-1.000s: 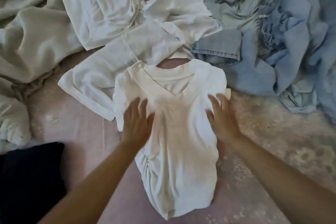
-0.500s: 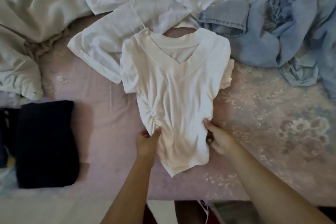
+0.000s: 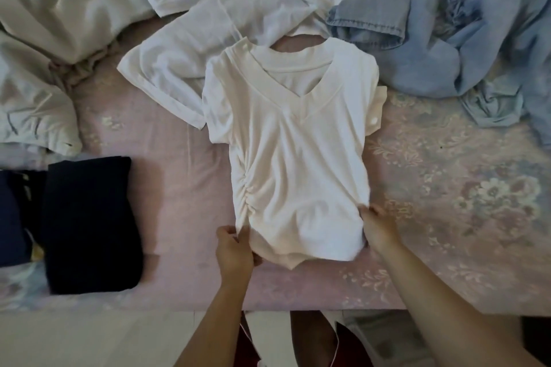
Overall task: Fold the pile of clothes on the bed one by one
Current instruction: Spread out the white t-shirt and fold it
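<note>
Hands (image 3: 298, 235) pinching shirt (image 3: 295, 143) hem (fingertips hidden)

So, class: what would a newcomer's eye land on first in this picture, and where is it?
A white V-neck top lies flat at the centre of the pink floral bedsheet, with the left hand and right hand pinching its lower corners. Crumpled blue clothes lie upper right; a folded dark garment sits left.

No readable text, labels, brands or numbers on any garment or on bedding.
</note>
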`<state>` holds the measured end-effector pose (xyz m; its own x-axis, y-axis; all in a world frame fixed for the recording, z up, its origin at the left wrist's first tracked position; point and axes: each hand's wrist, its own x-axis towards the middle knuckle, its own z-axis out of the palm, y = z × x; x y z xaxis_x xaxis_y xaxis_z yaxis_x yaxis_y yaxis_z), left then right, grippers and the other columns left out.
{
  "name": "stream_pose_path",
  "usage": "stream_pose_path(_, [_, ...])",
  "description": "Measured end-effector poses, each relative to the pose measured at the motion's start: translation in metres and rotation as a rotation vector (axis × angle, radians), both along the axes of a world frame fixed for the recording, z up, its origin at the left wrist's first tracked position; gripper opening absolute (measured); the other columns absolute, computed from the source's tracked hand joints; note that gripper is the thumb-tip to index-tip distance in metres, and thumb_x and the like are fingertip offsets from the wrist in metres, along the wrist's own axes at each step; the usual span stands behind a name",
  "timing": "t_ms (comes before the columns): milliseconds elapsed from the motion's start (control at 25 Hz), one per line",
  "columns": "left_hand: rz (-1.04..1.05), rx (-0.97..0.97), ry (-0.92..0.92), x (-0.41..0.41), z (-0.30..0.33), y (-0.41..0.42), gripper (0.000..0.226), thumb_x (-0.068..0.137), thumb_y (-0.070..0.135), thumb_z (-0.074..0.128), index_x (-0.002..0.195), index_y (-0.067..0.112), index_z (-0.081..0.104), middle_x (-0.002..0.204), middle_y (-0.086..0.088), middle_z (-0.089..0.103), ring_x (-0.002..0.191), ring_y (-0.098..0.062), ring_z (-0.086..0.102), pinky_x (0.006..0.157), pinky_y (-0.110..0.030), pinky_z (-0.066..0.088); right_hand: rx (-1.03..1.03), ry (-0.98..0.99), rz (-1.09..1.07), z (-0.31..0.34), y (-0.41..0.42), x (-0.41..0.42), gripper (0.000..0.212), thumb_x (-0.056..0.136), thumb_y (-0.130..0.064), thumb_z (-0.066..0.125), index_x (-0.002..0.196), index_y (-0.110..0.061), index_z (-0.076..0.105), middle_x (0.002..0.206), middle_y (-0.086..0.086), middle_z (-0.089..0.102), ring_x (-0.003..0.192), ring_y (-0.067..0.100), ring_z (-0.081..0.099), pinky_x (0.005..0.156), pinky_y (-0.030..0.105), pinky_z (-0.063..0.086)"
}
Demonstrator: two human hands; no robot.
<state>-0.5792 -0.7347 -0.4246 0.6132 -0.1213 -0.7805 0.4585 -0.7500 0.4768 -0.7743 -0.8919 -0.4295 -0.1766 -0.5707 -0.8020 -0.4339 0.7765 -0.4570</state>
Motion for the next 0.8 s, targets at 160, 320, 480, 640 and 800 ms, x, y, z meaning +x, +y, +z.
stream_pose_path(160, [-0.701, -0.065, -0.806, -0.019, -0.016, 0.007, 0.020, 0.088, 0.018, 0.063, 0.098, 0.004, 0.053, 0.092, -0.014, 0.059, 0.073, -0.030, 0.060, 0.056, -0.034, 0.049, -0.004, 0.020, 0.040, 0.011, 0.008, -0.003, 0.025, 0.096, -0.006, 0.044, 0.116, -0.009, 0.058, 0.103, 0.008, 0.062, 0.088, 0.024, 0.058, 0.060, 0.024, 0.046])
stream_pose_path(320, [-1.262, -0.102, -0.911, -0.038, -0.032, 0.017, 0.074, 0.061, 0.065, 0.065, 0.110, 0.011, 0.052, 0.102, -0.009, 0.061, 0.092, -0.024, 0.050, 0.072, -0.036, 0.053, 0.030, -0.149, 0.125, 0.015, 0.023, -0.006, 0.042, 0.089, 0.007, 0.050, 0.124, -0.016, 0.050, 0.102, 0.002, 0.062, 0.095, 0.024, 0.062, 0.070, 0.035, 0.054])
stream_pose_path(480, [-1.264, -0.124, -0.996, -0.031, -0.041, 0.012, 0.060, 0.049, 0.026, 0.093, 0.096, 0.007, 0.060, 0.087, -0.010, 0.061, 0.074, -0.027, 0.058, 0.058, -0.035, 0.052, -0.111, -0.275, 0.136, 0.029, 0.030, 0.011, 0.024, 0.086, 0.004, 0.062, 0.104, -0.010, 0.055, 0.096, 0.011, 0.060, 0.066, 0.015, 0.064, 0.050, 0.020, 0.051])
stream_pose_path(640, [-0.743, -0.260, -0.656, -0.010, -0.017, 0.003, 0.007, 0.084, 0.005, 0.069, 0.091, 0.003, 0.066, 0.086, -0.008, 0.062, 0.075, -0.026, 0.061, 0.057, -0.031, 0.048, -0.203, -0.405, 0.108, 0.024, 0.017, 0.030, 0.033, 0.092, 0.000, 0.056, 0.122, -0.014, 0.053, 0.109, 0.008, 0.060, 0.076, 0.011, 0.067, 0.062, 0.021, 0.053])
stream_pose_path(800, [-0.108, -0.254, -0.115, 0.011, -0.004, -0.005, 0.012, 0.096, 0.017, 0.054, 0.096, 0.007, 0.062, 0.081, -0.006, 0.062, 0.071, -0.024, 0.062, 0.060, -0.034, 0.055, -0.443, 0.026, 0.445, 0.010, 0.027, 0.026, 0.032, 0.089, -0.006, 0.060, 0.120, -0.013, 0.057, 0.115, 0.004, 0.056, 0.100, 0.020, 0.060, 0.083, 0.026, 0.048])
